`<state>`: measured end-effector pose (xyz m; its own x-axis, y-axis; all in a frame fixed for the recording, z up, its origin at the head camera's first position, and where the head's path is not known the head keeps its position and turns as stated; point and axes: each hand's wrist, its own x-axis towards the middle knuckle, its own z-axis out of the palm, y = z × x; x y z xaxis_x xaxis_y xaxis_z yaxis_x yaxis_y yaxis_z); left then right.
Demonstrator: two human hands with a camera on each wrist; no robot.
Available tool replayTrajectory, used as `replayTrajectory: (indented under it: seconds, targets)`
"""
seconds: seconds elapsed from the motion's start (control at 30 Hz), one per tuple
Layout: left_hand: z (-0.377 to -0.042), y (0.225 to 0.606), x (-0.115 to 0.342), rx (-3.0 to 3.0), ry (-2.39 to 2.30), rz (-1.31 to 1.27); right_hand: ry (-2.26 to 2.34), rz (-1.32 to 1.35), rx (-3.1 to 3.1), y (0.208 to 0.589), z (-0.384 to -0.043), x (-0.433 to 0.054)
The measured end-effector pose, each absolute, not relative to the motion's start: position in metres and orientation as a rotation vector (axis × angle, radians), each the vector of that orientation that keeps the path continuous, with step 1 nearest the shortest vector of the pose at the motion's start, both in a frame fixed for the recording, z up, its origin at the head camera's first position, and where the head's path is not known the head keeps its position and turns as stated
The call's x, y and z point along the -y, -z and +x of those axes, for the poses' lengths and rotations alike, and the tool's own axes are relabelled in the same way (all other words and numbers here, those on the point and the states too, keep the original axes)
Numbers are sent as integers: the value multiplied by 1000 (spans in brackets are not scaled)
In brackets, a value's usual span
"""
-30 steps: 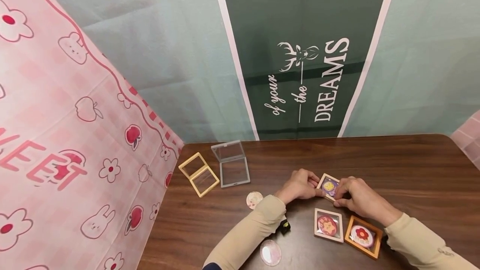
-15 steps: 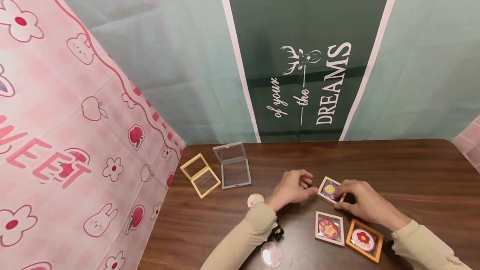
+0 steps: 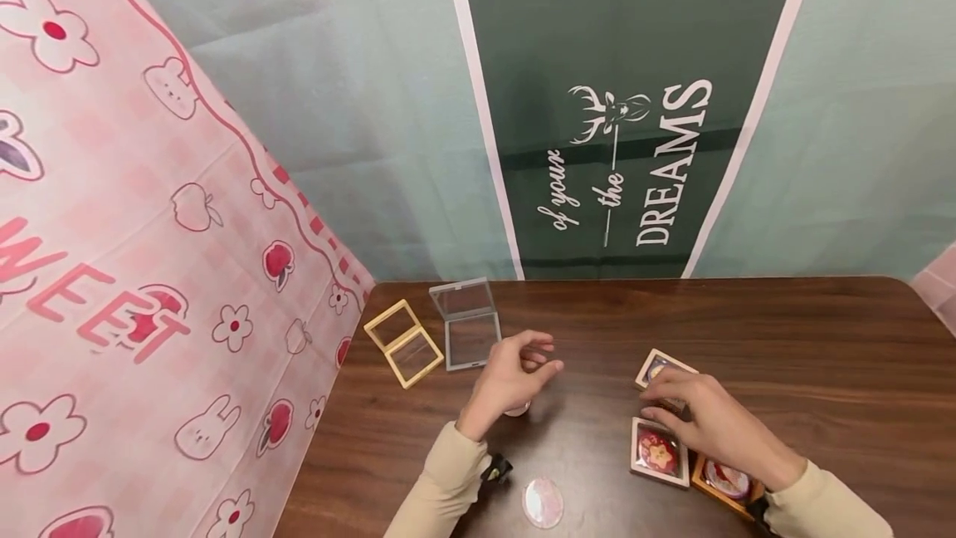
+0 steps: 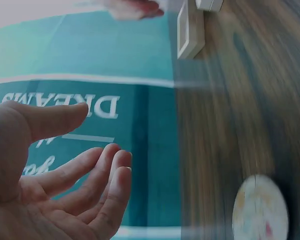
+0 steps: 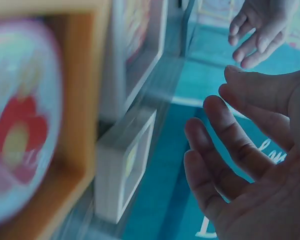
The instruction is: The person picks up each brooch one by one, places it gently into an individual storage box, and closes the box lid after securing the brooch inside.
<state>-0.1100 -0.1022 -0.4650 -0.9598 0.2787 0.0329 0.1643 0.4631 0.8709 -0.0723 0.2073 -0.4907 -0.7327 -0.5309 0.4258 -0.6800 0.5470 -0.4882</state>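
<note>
My left hand (image 3: 515,376) hovers with loosely bent fingers above a round pale badge (image 4: 260,210), which it mostly covers in the head view. Nothing is in that hand. My right hand (image 3: 705,418) hangs relaxed and holds nothing, as the right wrist view shows. Just beyond its fingertips lies a pale square frame with a purple badge (image 3: 656,367), partly hidden by the hand. Nearer lie a second pale frame with a red star badge (image 3: 660,452) and an orange-brown frame with a red flower badge (image 3: 726,481), partly under the right wrist.
At the back left, a yellow hinged frame (image 3: 393,349) and a grey hinged frame (image 3: 447,340) lie unfolded. A pinkish round disc (image 3: 543,502) lies near the front. Printed cloths hang behind and left of the brown table (image 3: 807,339).
My left hand has left the purple-badge frame and moved left over the round badge. My right hand has let go of that frame and drawn slightly back toward me.
</note>
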Motion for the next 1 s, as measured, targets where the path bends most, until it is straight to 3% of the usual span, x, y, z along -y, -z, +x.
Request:
replayTrajectory:
  seconds: [0.33,0.7,1.0]
  targets:
    - [-95,468,173,-2743,-1586,263,-1168,1218,2439,496,-49,-152]
    - [-100,477,243,-2924,-1610,-163,-1201,1322,2614,503,-31,-104]
    - [-96,500,300,-2996,-1291,-617,-1107,1320,2807,516,-22,-86]
